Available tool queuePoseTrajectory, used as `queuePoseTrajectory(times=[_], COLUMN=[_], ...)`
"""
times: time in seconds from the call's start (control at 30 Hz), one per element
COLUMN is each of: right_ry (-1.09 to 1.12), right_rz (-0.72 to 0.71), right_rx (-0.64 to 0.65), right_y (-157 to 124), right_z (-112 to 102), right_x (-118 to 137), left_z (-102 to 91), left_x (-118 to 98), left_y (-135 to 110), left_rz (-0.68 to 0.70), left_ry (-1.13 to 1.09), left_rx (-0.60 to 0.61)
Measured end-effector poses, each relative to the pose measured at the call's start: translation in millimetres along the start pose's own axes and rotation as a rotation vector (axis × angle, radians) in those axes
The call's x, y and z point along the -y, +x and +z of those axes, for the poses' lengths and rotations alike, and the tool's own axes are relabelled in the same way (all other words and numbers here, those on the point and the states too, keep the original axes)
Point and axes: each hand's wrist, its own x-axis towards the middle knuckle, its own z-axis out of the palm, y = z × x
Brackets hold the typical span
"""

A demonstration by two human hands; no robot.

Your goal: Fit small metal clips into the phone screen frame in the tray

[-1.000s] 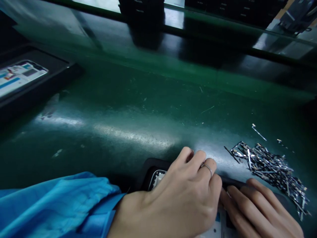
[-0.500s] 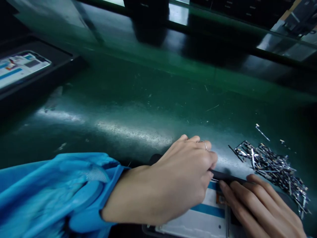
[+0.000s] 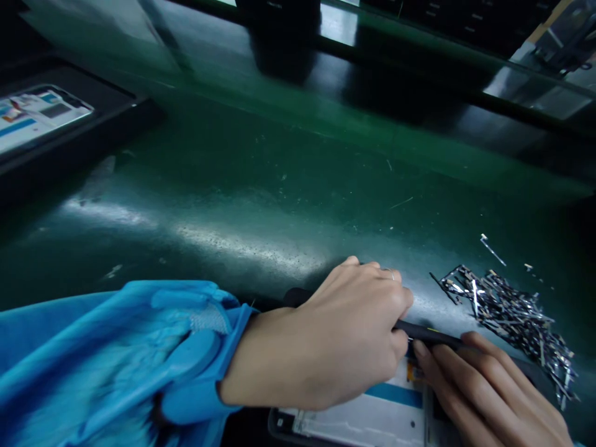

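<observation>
Low in the view lies a phone-like device [image 3: 358,425] with a pale inside face, a blue stripe and a dark surround. Across its upper part reaches my left hand [image 3: 344,341], fingers curled in a pinch and a ring on one finger. What those fingertips hold is hidden. A thin bright sliver shows just beyond the thumb. My right hand [image 3: 488,388] bends its fingers over the device's black far edge [image 3: 428,332], close to the left thumb. An orange patch [image 3: 413,372] shows on the device between both hands.
A heap of thin metallic strips [image 3: 512,316] lies right of my hands, with a loose strip [image 3: 492,250] beyond it. At far left, a similar phone-like device [image 3: 46,112] rests on a black tray [image 3: 112,121]. The green tabletop [image 3: 261,192] carries small scraps.
My left hand and blue sleeve have shifted slightly right, baring more of the device's lower left corner. My right hand stays almost in place.
</observation>
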Motion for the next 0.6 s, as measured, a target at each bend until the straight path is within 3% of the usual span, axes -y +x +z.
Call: queuePoseTrajectory(times=[0.17,0.6], right_ry=[0.054,0.146], right_rz=[0.03,0.082], right_rx=[-0.02,-0.008], right_y=[-1.3,-4.6], right_z=[0.5,3.2], right_x=[-0.9,1.7], left_z=[7.6,3.6], left_x=[-0.8,0.1], left_y=[2.6,2.0], left_rz=[-0.053,-0.027], left_ry=[-0.067,-0.095], left_rx=[-0.102,-0.025])
